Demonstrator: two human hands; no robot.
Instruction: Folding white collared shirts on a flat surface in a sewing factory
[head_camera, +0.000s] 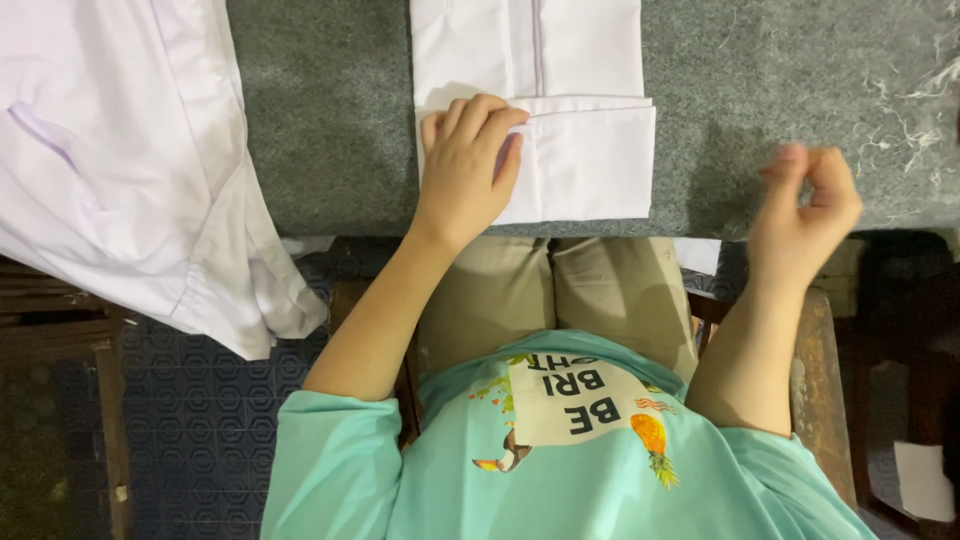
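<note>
A folded white shirt (585, 110) lies on the grey felt table (330, 120) straight ahead of me, its lower flap turned up near the table's front edge. My left hand (468, 165) rests flat on the left part of that flap, fingers pressing the fold. Off to the right my right hand (805, 205) hovers above the table edge, blurred, its fingers curled loosely and holding nothing.
A pile of loose white garments (120, 160) hangs over the table's left side. Below the table edge are my knees in beige trousers (550, 290), a wooden stool (820, 400) and a dark patterned floor (200, 420).
</note>
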